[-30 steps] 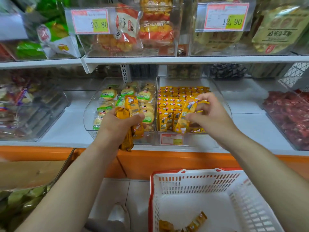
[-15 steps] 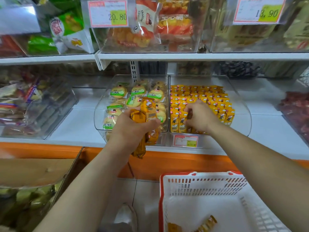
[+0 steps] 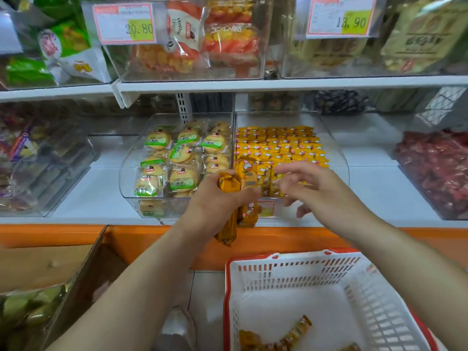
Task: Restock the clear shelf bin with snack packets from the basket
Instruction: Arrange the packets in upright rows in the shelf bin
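Note:
My left hand (image 3: 215, 201) grips a bunch of yellow snack packets (image 3: 244, 178) in front of the clear shelf bin (image 3: 339, 163). Some of the packets hang below my fist. The bin holds tidy rows of the same yellow packets (image 3: 278, 145). My right hand (image 3: 316, 191) hovers over the bin's front edge, fingers spread and holding nothing, just right of the packets in my left hand. Below, the white basket with a red rim (image 3: 304, 269) stands on the floor with a few yellow packets (image 3: 286, 335) left on its bottom.
A second clear bin (image 3: 129, 173) with green-labelled round cakes sits left of the yellow one. A bin of red snacks (image 3: 438, 171) stands at the right. An upper shelf (image 3: 278, 84) with price tags overhangs. A cardboard box (image 3: 50, 269) is at the lower left.
My right hand has let go of the packet it pushed into the bin, pulled back and opened. My left hand with its bunch moved right, closer to the yellow bin.

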